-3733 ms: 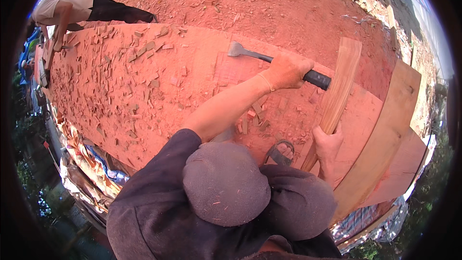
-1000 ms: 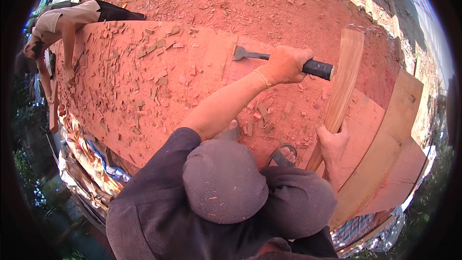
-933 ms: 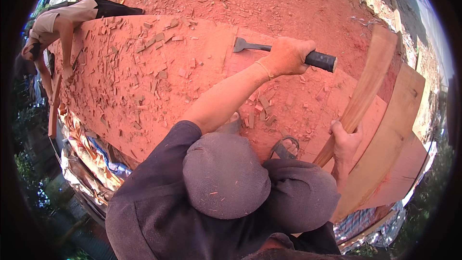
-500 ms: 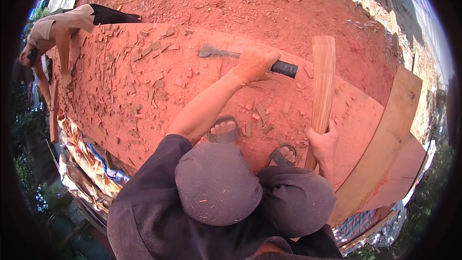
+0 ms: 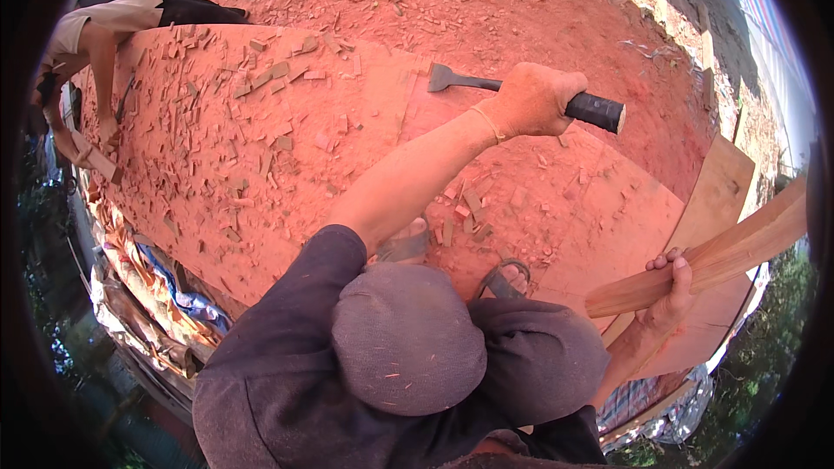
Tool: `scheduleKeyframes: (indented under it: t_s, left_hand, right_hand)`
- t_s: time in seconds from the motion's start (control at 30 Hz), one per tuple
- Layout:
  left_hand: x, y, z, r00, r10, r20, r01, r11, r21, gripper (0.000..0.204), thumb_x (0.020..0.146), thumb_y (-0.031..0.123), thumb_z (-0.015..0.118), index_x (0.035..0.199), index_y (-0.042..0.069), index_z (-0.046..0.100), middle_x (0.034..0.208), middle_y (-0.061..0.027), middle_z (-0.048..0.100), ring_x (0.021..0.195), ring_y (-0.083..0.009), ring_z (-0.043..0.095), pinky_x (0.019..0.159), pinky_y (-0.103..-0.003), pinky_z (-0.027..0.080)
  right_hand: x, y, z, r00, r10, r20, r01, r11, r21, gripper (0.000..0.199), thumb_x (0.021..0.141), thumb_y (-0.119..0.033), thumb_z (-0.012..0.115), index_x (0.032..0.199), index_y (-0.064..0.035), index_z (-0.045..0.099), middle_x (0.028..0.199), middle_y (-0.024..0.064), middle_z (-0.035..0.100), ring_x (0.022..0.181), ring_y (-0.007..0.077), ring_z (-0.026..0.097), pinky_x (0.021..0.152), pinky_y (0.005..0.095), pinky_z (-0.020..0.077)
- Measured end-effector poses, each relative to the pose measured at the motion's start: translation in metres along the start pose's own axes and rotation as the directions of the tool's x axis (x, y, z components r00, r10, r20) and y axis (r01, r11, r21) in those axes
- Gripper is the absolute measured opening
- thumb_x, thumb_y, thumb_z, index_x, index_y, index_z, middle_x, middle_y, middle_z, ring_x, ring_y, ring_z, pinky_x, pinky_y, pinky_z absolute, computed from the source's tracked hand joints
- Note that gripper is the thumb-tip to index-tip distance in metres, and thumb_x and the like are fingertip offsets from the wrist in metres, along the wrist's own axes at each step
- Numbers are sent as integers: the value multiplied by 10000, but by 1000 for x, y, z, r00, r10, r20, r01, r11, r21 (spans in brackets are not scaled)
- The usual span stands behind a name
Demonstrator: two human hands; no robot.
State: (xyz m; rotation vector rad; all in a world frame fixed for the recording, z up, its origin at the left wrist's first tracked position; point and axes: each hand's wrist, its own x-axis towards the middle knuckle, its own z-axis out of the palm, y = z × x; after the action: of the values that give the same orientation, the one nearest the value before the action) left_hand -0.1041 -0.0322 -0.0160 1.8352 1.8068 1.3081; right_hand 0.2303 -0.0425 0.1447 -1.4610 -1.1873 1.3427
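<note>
My left hand (image 5: pixel 537 97) is closed round the dark shank and black-wrapped handle of a chisel (image 5: pixel 597 111) with a flared, flat blade. The tool is raised above the red-dusted board, its blade pointing left. Over on the right, my right hand (image 5: pixel 676 288) grips a long reddish-brown piece of wood (image 5: pixel 738 252), thumb on one side and fingertips showing over its edge. That piece slants up to the far right, its lower end beside my knee. The chisel and the wood are well apart.
Wood chips lie scattered over the large board (image 5: pixel 347 156) under my sandalled feet. A wide curved plank (image 5: pixel 721 178) lies at the right, partly behind the held wood. At the far left a co-worker (image 5: pixel 95 30) bends over a smaller wooden piece (image 5: pixel 102 165).
My left hand has moved right and upward with the chisel. My right hand has swung the wood from nearly upright over to the right. The co-worker's piece has shifted.
</note>
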Motion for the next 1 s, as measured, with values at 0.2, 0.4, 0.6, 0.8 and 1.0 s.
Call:
scheduleKeyframes:
  t_s: [0.2,0.4,0.6,0.8,1.0]
  left_hand:
    - [-3,-3,-1,1000,-21,13,21,1000,-5,178,728,190,752,834,141,617,688,-98,650,685,-361,683,568,-473,514]
    - [-6,-7,-7,994,-22,103,8,991,130,180,727,187,752,839,146,619,684,-91,650,669,-347,683,566,-469,512]
    - [-16,-4,-3,997,-54,54,49,994,94,185,716,176,751,838,154,615,688,-77,647,665,-332,682,556,-457,504]
    - [-18,-6,-20,999,-26,21,26,1000,-2,196,703,169,753,819,147,597,704,-82,643,677,-333,674,551,-456,492]
    - [-15,-6,-21,997,-61,36,60,998,25,199,716,197,763,815,144,598,666,-84,640,657,-335,684,547,-467,502]
  right_hand:
    - [7,-20,93,982,-115,-147,170,876,451,290,921,-140,686,1127,-10,528,950,82,593,799,172,603,704,330,549]
    - [6,39,102,955,71,289,104,829,-549,307,858,-45,702,1119,5,548,816,67,622,671,167,616,621,324,525]
    - [38,2,12,989,-132,70,130,991,39,335,891,-94,685,1171,5,531,944,96,588,816,183,602,747,337,537]
    - [48,-70,72,955,-295,-11,287,919,269,291,930,-122,663,1183,-31,553,992,77,587,871,188,594,840,368,528]
    - [2,40,104,962,58,266,108,814,-571,238,861,-98,725,1051,-17,605,855,60,641,705,140,601,666,319,525]
